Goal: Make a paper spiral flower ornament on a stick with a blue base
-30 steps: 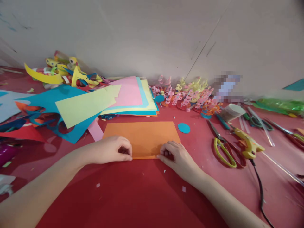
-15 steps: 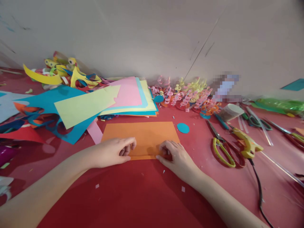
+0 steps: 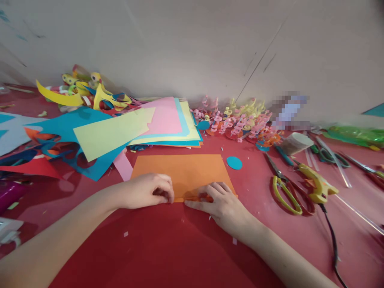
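An orange sheet of paper lies flat on the red table, with a narrow fold or roll along its near edge. My left hand has its fingers curled and pressed together on the left part of that near edge. On the right part, my right hand pinches the same edge, its thumb in front and its fingers behind. A small gap showing the folded strip separates the two hands. To the right of the sheet's far corner sits a blue paper circle.
Yellow-and-red-handled scissors and a yellow glue gun with a black cord lie at right. Stacked coloured paper and blue offcuts are at back left. Curly pink and yellow paper pieces stand along the wall.
Both hands have come closer together along the near edge, and the right fingers now reach further left on the strip. The whole view has shifted slightly.
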Demonstrator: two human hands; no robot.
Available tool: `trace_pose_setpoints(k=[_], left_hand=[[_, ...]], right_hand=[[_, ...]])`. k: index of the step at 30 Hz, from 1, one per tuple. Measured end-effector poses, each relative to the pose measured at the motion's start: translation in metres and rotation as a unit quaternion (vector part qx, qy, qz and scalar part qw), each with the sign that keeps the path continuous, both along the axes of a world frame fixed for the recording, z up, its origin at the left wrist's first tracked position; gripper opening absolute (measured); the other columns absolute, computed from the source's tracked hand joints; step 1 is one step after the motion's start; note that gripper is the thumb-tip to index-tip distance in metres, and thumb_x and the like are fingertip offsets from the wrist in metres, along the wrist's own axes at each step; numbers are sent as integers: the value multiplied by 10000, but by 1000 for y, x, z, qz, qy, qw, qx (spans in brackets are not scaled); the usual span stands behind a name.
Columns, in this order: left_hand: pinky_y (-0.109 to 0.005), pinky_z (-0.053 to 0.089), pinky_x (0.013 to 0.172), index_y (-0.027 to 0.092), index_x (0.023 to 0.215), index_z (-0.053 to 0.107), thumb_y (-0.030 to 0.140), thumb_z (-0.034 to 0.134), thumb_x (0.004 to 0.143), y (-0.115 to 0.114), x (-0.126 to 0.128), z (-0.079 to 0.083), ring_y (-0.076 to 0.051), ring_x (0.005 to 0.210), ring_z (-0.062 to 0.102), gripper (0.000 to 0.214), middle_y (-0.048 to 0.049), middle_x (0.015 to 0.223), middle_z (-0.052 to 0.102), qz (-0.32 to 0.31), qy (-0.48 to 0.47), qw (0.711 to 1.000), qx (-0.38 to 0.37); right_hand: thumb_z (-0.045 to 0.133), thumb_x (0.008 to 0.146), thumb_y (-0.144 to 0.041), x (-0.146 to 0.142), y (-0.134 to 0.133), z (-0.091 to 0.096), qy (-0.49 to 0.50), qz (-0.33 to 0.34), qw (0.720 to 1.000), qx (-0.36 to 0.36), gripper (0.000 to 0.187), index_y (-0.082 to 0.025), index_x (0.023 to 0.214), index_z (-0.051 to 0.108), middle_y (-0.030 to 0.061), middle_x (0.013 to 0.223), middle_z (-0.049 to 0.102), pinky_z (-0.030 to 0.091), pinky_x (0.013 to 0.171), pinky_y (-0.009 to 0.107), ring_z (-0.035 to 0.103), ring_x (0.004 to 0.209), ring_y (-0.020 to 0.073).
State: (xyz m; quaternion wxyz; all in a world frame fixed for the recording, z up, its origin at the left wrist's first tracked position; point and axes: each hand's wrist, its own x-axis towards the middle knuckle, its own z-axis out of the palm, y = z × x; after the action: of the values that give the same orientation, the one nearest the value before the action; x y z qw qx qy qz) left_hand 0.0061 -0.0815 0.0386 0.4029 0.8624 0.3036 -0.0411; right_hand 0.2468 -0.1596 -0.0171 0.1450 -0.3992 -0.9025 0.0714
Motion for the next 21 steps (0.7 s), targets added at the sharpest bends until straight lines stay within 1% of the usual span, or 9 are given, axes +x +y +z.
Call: trace_pose_setpoints(k=[3, 6, 9, 12, 14, 18, 21], left_hand=[[-209, 408, 607, 205, 779, 698, 228, 518, 806, 1, -1, -1, -115, 664, 541, 183, -24, 807, 566, 7, -3, 1000, -11], [-208, 413, 628, 230, 841, 723, 233, 531, 806, 3, -3, -3, -120, 698, 556, 195, -27, 839, 570, 4, -1, 1000, -17], [-206, 408, 641, 274, 925, 725, 235, 530, 810, 3, -4, -6, -124, 727, 560, 229, -24, 863, 573, -3, 3, 1000, -14], [-205, 398, 631, 303, 959, 718, 250, 517, 821, 3, -4, -5, -126, 722, 556, 250, -20, 860, 578, -8, 3, 1000, -8], [-204, 393, 626, 311, 954, 720, 270, 507, 829, 2, -4, -4, -129, 722, 556, 250, -20, 849, 582, -9, 2, 1000, -5], [-202, 387, 614, 320, 945, 724, 314, 506, 838, 1, -3, -1, -128, 710, 557, 244, -21, 848, 586, -2, 21, 1000, -3], [-204, 394, 633, 322, 954, 722, 327, 512, 841, 2, -2, -1, -133, 736, 569, 238, -25, 866, 589, -1, 28, 1000, -8]], right_hand=[[482, 747, 37, -1, 0, 1, 3, -12, 1000, -9, 619, -385, 1193, 562, 39, 978, 577, 393, 759, 336, 514, 873, 188], [483, 774, 7, -3, -1, 3, 27, -23, 999, -12, 521, -356, 1122, 618, 42, 977, 580, 399, 769, 335, 520, 876, 182], [474, 832, -67, -7, -3, 5, 43, -24, 998, -26, 457, -354, 1169, 584, 49, 1052, 571, 394, 816, 356, 513, 928, 188], [495, 852, -145, -11, -5, 8, 31, -16, 999, -41, 462, -399, 1237, 515, 46, 1119, 557, 379, 847, 385, 501, 957, 205], [508, 850, -161, -13, -5, 10, 17, -16, 999, -43, 469, -417, 1243, 504, 44, 1138, 554, 372, 856, 395, 497, 967, 214], [504, 841, -139, -11, -3, 12, 4, -20, 999, -32, 475, -416, 1227, 522, 47, 1123, 564, 378, 861, 406, 507, 955, 214], [499, 825, -117, -1, -1, 15, 6, -10, 1000, -22, 450, -380, 1183, 574, 58, 1073, 589, 400, 850, 403, 524, 936, 210]])
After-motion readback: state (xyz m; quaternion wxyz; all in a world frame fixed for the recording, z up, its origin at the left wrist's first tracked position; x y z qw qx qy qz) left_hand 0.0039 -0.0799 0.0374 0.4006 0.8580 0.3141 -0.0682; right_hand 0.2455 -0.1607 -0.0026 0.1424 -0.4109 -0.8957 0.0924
